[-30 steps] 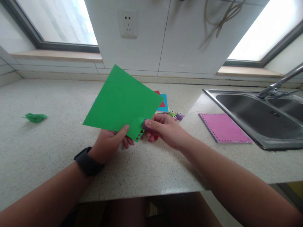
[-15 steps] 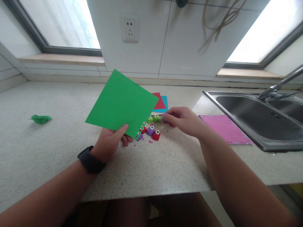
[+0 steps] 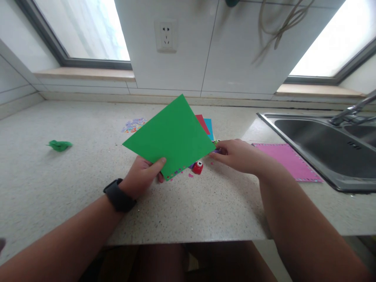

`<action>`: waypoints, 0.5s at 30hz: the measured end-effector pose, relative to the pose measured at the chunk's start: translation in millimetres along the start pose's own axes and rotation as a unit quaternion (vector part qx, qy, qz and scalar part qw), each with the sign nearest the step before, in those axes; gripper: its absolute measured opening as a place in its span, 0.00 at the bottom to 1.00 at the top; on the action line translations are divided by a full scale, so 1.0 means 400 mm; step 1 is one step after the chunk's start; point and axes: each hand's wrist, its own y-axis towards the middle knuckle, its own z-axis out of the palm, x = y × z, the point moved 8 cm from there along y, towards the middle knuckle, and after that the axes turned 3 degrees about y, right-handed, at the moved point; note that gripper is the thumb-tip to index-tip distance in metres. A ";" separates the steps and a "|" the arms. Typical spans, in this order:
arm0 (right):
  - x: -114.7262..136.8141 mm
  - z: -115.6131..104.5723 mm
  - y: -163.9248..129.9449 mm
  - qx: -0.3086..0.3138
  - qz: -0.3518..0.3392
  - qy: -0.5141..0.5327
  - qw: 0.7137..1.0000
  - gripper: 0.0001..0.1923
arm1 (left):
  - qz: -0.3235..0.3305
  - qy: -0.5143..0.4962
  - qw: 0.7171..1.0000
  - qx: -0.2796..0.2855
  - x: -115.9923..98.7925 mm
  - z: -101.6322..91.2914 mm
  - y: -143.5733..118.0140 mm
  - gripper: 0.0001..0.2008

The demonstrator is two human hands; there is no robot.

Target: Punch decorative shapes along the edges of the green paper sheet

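Observation:
My left hand grips a green sheet of paper near its lower corner, thumb on top, and holds it tilted above the counter. Small shaped holes run along the sheet's lower right edge. At the sheet's right corner, my right hand is closed on a purple craft punch, mostly hidden by the fingers. A red craft punch stands on the counter just below the sheet. Part of another purple punch shows beside it, and a bit of green shows behind my right fingertips.
A pink sheet with punched edges lies beside the steel sink. Red paper and blue paper lie behind the green sheet. Paper bits are piled at the back; a crumpled green scrap is at left.
The green sheet has turned and moved right, its right corner now meeting my right hand. My right hand has brought the purple punch to that corner. The paper-bit pile has come into view.

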 end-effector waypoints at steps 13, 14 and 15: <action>0.001 0.034 0.007 0.067 -0.013 -0.047 0.997 0.22 | -0.007 0.013 0.999 0.033 0.012 0.014 -0.001 0.13; 0.002 0.033 0.007 0.069 -0.012 -0.047 0.996 0.22 | -0.008 0.011 0.999 0.039 0.011 0.016 -0.001 0.13; 0.004 0.033 0.006 0.070 -0.012 -0.045 0.996 0.22 | -0.008 0.010 0.999 0.049 0.011 0.019 -0.001 0.14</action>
